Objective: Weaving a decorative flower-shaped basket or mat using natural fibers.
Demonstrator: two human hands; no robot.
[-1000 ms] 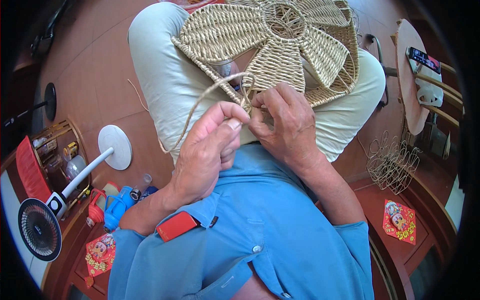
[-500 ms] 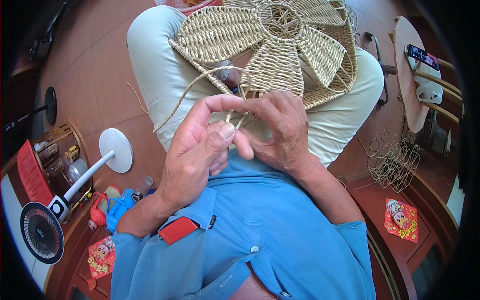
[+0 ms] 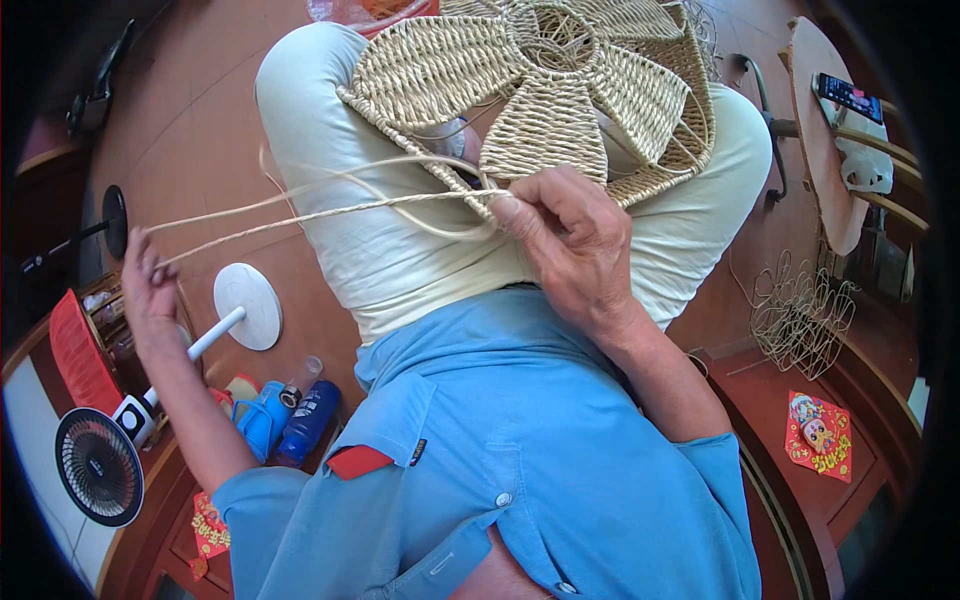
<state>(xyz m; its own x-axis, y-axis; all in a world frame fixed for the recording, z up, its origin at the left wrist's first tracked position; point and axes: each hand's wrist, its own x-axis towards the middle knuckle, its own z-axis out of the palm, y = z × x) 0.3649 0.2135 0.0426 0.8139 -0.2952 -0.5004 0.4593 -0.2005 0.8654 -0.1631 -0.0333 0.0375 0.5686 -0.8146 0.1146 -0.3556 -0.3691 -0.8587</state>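
Note:
A woven straw basket (image 3: 545, 130) with petal-shaped panels round an open ring rests across my lap. My right hand (image 3: 580, 230) pinches a twisted straw cord (image 3: 330, 212) against the basket's near edge, just below the front petal. Far out to the left, my left hand (image 3: 152, 290) has its fingers curled round the cord, which is stretched nearly straight between both hands. A second, paler strand runs beside it, and a loose loop of cord (image 3: 440, 230) hangs over my left thigh.
A white-based fan (image 3: 100, 465) and blue bottles (image 3: 308, 420) stand at the left. On the right are a round wooden table (image 3: 815, 130) with a phone (image 3: 850, 97), and a tangle of wire-like cord (image 3: 800, 315) lower down. A red tub (image 3: 370, 12) sits beyond my left knee.
My left hand has moved from beside the right hand far out to the left, drawing the cord out long. The right hand has stayed near the basket edge, pinching the cord.

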